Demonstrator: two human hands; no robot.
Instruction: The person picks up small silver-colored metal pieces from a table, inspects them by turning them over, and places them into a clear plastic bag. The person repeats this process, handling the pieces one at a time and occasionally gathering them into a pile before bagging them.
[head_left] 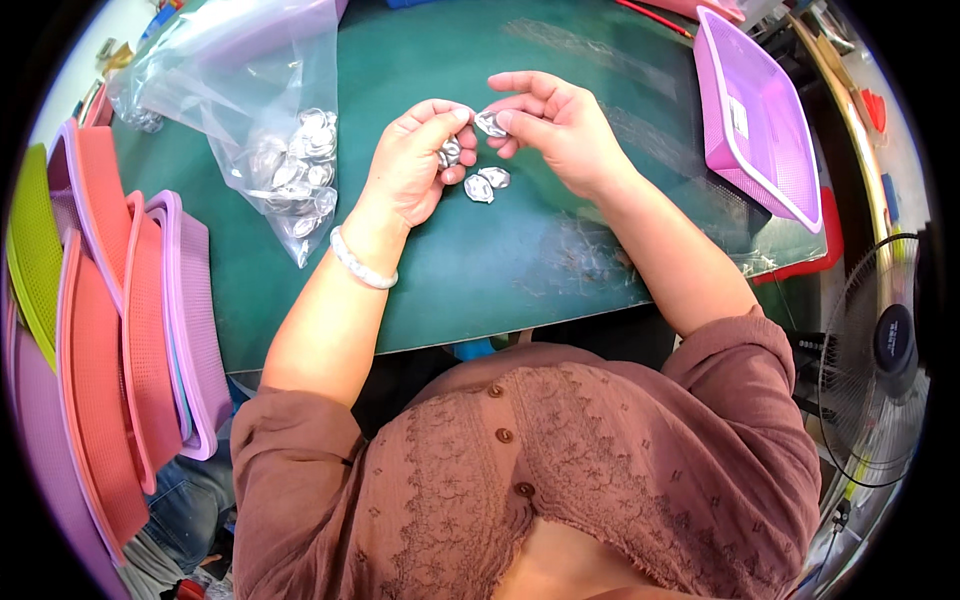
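Note:
Small silver, wavy-edged metal-looking pieces are in both of my hands; their exact kind I cannot make out. My left hand (408, 152) is curled around several silver pieces (449, 153), partly hidden by the fingers. Close beside it, my right hand (575, 135) pinches one silver piece (489, 124) between thumb and index finger, the other fingers loosely extended. Two more silver pieces (480, 189) lie touching on the green table (440, 290), just below the hands. To the left, a clear plastic bag (230, 100) holds several similar pieces (300, 160).
A purple plastic basket (770, 130) stands at the table's right edge. Stacked pink, purple and green baskets (105, 330) rise along the left side. A fan (880, 350) is at the far right. A red pen-like stick (655, 17) lies at the back.

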